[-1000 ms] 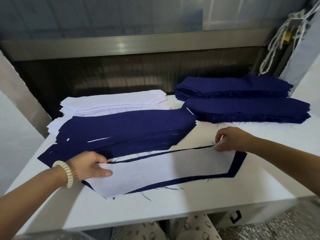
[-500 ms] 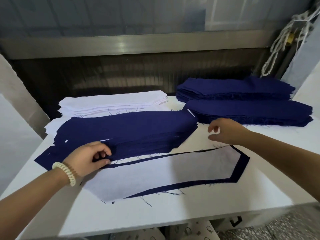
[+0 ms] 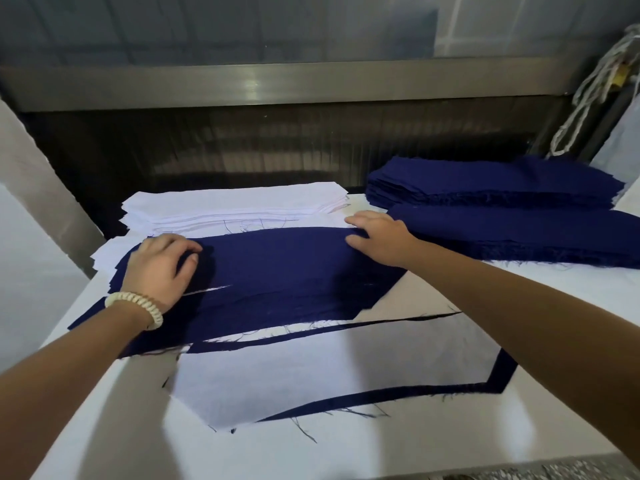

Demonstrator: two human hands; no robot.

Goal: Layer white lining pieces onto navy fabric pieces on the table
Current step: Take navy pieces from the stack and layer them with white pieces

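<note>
Where the table (image 3: 346, 455) is nearest, a white lining piece (image 3: 329, 379) covers a navy fabric piece (image 3: 502, 370), long axis left to right, angled end rightward. Beyond, both arms reach forward, well apart: the left hand (image 3: 159, 268) curls onto the navy stack (image 3: 277, 268)'s left end, grip uncertain, while the right hand (image 3: 381, 237) pinches its right end. Farthest lies a white lining stack (image 3: 235, 202).

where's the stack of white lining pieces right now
In the head view the white lining stack sits at the far left of the table, directly behind the navy pile that the left hand and right hand touch, left of two navy stacks.
</note>
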